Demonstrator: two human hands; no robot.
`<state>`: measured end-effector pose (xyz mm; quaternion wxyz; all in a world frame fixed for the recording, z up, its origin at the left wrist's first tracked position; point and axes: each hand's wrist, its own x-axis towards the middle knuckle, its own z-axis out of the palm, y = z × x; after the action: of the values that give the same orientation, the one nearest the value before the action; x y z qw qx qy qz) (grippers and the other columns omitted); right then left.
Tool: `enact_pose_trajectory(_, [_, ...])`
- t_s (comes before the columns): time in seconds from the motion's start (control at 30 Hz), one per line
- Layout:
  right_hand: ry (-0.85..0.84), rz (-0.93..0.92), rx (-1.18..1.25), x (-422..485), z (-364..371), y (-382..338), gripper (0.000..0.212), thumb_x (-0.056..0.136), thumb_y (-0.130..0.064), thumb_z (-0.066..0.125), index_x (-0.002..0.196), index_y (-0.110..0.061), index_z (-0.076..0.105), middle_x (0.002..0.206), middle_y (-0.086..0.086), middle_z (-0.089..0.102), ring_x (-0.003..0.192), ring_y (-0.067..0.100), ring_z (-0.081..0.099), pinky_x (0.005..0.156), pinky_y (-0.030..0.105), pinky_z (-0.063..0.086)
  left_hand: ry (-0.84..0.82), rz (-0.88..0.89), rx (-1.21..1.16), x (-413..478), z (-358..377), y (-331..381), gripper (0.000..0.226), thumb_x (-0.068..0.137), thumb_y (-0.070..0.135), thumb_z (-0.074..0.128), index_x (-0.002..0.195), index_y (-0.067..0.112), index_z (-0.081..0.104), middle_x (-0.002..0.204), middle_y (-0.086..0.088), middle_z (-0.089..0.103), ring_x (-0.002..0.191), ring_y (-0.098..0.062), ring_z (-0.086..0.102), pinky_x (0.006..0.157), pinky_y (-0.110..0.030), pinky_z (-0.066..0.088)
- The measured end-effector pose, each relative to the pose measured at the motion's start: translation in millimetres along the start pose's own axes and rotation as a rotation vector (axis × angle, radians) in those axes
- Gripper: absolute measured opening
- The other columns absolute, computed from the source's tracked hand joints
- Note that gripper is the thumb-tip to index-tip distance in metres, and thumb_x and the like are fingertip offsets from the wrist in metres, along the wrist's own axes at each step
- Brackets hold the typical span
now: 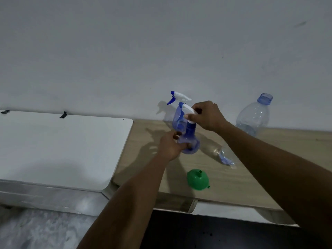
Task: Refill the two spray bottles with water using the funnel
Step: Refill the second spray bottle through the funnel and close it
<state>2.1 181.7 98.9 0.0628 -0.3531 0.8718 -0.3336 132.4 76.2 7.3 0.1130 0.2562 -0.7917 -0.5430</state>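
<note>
When reading positions, take the green funnel (198,179) as reference: lying wide mouth down on the wooden counter (224,187), spout pointing up, near the front edge.

Find the near spray bottle (189,139) just beyond the funnel, toward the wall (161,42); translucent blue, roughly upright with a slight tilt.

Find the left grip (170,146) beyond and left of the funnel, fingers curled round the rounded lower body of that bottle.

Find the right grip (206,115) beyond the funnel and higher, fingers and thumb closed round the white trigger head (188,109) above the bottle's blue collar.

Treat contact between bottle base and counter as not determinable; base partly hidden by the left grip.

Locate the second spray bottle (179,97) farther beyond the funnel, directly behind the held one, close to the wall. Only its white-and-blue trigger head and part of its blue body visible.

Locate the large clear water bottle (253,117) beyond and right of the funnel, upright by the wall, uncapped, with a low water level.

Note a pale blue glinting patch (225,158) on the counter just beyond and right of the funnel; identity not determinable.

Note a white panel (62,146) left of the funnel, beside the counter's left edge.
</note>
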Motion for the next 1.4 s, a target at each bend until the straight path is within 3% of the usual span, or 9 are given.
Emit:
enact_pose_trajectory(0.13, [-0.06,-0.013,-0.185,29,-24,0,0.027,0.081,-0.032,0.078,0.094,-0.01,0.07,0.086,0.006,0.066,0.075,0.022,0.059,0.063,0.03,0.043,0.082,0.065,0.021,30,24,5,0.039,0.07,0.019,0.084,0.103,0.023,0.063,0.102,0.001,0.068,0.092,-0.02,0.066,0.085,-0.041,0.056])
enact_pose_trajectory(0.23, [-0.099,-0.005,-0.294,46,-31,7,0.028,0.08,-0.03,0.078,0.102,-0.014,0.069,0.092,0.004,0.064,0.082,0.023,0.059,0.069,0.032,0.044,0.055,0.089,0.18,43,36,9,0.06,0.078,0.034,0.081,0.13,0.019,0.054,0.125,-0.002,0.061,0.111,-0.02,0.059,0.094,-0.032,0.05])
enact_pose_trajectory(0.37, [-0.086,0.022,-0.407,66,-28,24,0.027,0.079,-0.031,0.078,0.101,-0.018,0.069,0.097,0.004,0.068,0.086,0.024,0.063,0.077,0.038,0.053,-0.075,0.107,0.236,60,56,5,0.065,0.084,0.035,0.074,0.141,0.021,0.045,0.131,-0.002,0.057,0.118,-0.02,0.058,0.099,-0.033,0.048])
enact_pose_trajectory(0.47, [-0.078,0.04,-0.566,74,-24,37,0.025,0.081,-0.032,0.076,0.102,-0.022,0.068,0.096,0.001,0.068,0.088,0.022,0.062,0.078,0.037,0.048,-0.207,0.079,0.327,74,68,2,0.071,0.089,0.031,0.069,0.149,0.023,0.033,0.139,-0.004,0.05,0.117,-0.022,0.056,0.098,-0.035,0.047])
enact_pose_trajectory(0.7, [-0.074,0.149,-0.596,91,-6,60,0.02,0.081,-0.014,0.072,0.1,-0.019,0.069,0.092,0.003,0.067,0.08,0.023,0.063,0.067,0.032,0.05,-0.32,-0.001,0.363,108,85,-7,0.082,0.085,0.032,0.072,0.152,0.028,0.025,0.148,-0.003,0.042,0.132,-0.026,0.048,0.106,-0.042,0.044])
enact_pose_trajectory(0.8, [-0.071,0.162,-0.6,94,4,69,0.017,0.085,-0.012,0.068,0.102,-0.017,0.068,0.097,0.006,0.067,0.082,0.024,0.063,0.069,0.033,0.051,-0.358,-0.036,0.397,121,88,-11,0.09,0.086,0.034,0.072,0.156,0.025,0.016,0.16,-0.003,0.028,0.142,-0.027,0.036,0.113,-0.043,0.038])
enact_pose_trajectory(1.0, [-0.029,0.13,-0.565,102,17,83,0.016,0.09,-0.011,0.062,0.105,-0.015,0.064,0.099,0.005,0.064,0.081,0.021,0.058,0.068,0.031,0.045,-0.397,-0.06,0.46,134,91,-15,0.091,0.086,0.037,0.071,0.157,0.028,0.014,0.162,-0.002,0.022,0.144,-0.027,0.033,0.114,-0.046,0.036])
enact_pose_trajectory(1.23, [0.011,0.154,-0.497,105,22,94,0.025,0.089,-0.011,0.065,0.114,-0.015,0.062,0.107,0.007,0.063,0.092,0.023,0.06,0.076,0.034,0.052,-0.393,-0.043,0.502,141,89,-13,0.086,0.087,0.034,0.07,0.156,0.027,0.019,0.157,-0.006,0.033,0.135,-0.027,0.045,0.106,-0.041,0.042])
enact_pose_trajectory(1.4, [0.039,0.19,-0.417,91,24,89,0.05,0.089,-0.021,0.066,0.136,-0.016,0.048,0.127,0.009,0.055,0.111,0.027,0.056,0.088,0.039,0.054,-0.361,-0.007,0.494,129,82,-12,0.078,0.09,0.031,0.069,0.154,0.024,0.024,0.152,-0.009,0.04,0.133,-0.025,0.047,0.101,-0.033,0.04])
